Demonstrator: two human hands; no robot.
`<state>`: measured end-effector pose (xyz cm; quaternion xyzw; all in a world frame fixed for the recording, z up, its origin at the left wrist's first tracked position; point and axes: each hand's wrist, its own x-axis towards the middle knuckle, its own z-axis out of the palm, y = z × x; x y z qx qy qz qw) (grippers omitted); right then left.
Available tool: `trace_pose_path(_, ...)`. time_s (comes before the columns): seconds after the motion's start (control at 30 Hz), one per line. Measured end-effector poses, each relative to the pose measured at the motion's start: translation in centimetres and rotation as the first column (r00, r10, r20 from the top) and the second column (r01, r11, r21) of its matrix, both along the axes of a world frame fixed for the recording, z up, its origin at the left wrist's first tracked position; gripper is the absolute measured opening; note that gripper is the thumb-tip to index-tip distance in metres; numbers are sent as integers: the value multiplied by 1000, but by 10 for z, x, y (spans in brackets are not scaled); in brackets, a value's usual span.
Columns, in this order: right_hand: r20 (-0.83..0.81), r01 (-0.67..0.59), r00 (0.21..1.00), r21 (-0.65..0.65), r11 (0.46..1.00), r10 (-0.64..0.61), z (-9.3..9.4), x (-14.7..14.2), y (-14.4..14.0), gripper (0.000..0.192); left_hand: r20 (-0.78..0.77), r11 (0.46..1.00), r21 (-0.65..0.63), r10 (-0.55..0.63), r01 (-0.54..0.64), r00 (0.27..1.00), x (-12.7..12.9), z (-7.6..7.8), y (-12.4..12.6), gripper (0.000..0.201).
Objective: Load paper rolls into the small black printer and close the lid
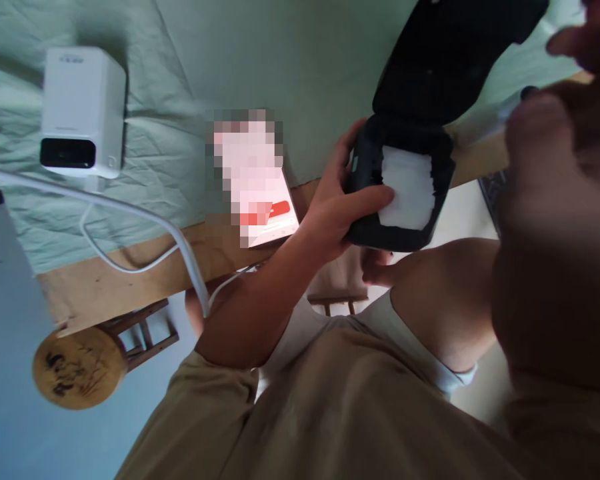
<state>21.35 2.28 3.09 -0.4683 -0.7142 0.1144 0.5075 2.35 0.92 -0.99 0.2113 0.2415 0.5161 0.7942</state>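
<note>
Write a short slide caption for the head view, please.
Left hand grips an open black device holding white paper; blurred right hand is raised nearby.

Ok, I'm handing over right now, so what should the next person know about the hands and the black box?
Left hand: gripping the black box at its near side, held over the table edge.
Right hand: raised close to the camera and blurred; its grip is unclear, and it is off the box.
Box: lid is swung open, and white paper sits in the cavity.
Done: lid open, paper inside. Left: lid not shut.
Nearby: white cube device and white cable on the green cloth.
</note>
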Motion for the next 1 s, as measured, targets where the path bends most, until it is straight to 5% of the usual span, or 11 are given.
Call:
trace_pose_path(0.07, 25, -153, 988, 32, 988, 152, -9, 8, 18, 43, -1, 1000, 11, 17, -17, 1000, 1, -2, 0, 59)
trace_pose_path(0.23, -85, -166, 981, 107, 980, 176, -15, 10, 17, 32, 8, 1000, 5, 8, -8, 1000, -1, 0, -2, 54)
trace_pose_path(0.4, 218, -170, 946, -304, 937, 242, -2, -3, -13, 58, 51, 998, 52, -34, 31, 998, -4, 4, -3, 48)
trace_pose_path(0.57, 239, -128, 943, -381, 916, 231, 2, -12, -18, 63, -101, 995, -56, -89, 84, 991, -3, 9, -1, 23)
trace_pose_path(0.67, 116, -143, 970, -437, 888, 213, 1, -13, -18, 63, -145, 992, -62, -121, 113, 982, -3, 10, -1, 19)
trace_pose_path(0.83, -226, -234, 967, -602, 763, 118, -3, -14, -18, 66, -206, 996, -29, -89, 85, 974, -4, 8, -2, 28)
trace_pose_path(1.0, -217, -236, 967, -565, 791, 134, -15, -8, -15, 66, -96, 989, -68, -135, 129, 986, -4, 8, 1, 27)
